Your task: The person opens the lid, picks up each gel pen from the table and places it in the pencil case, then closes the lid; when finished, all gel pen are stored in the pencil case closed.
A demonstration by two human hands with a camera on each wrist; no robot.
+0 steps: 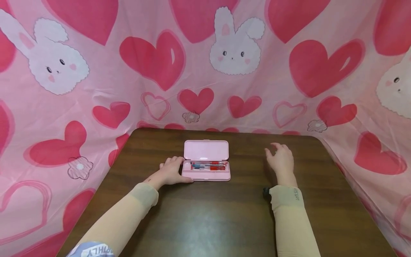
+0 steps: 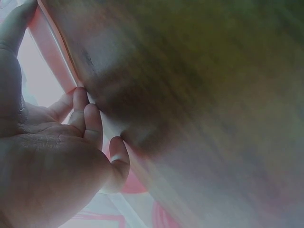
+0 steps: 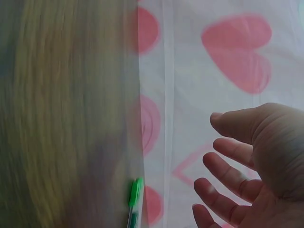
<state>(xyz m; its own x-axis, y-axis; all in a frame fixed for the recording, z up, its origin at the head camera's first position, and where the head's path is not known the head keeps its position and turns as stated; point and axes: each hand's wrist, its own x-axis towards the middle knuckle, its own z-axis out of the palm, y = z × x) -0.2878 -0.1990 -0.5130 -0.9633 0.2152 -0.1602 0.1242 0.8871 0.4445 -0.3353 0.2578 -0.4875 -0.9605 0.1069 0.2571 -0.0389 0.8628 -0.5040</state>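
Note:
A pink pencil case (image 1: 206,175) lies on the table with its lid (image 1: 206,150) raised and tilted back. Several pens (image 1: 208,166) with red, blue and dark parts lie in its rear compartment. My left hand (image 1: 170,172) grips the case's left end, thumb along the front edge and fingers toward the back. In the left wrist view, the fingers (image 2: 93,124) of that hand rest by the case and the tabletop. Off to the right, my right hand (image 1: 280,162) holds nothing, its fingers loosely bent. A green-ended pen (image 3: 135,202) shows near it in the right wrist view, partly cut off.
The dark brown wooden table (image 1: 205,221) extends around the case and both hands. A pink cloth (image 1: 276,82) with hearts and rabbits hangs behind the table and along both sides. A dark strap piece (image 1: 266,192) sits at my right wrist.

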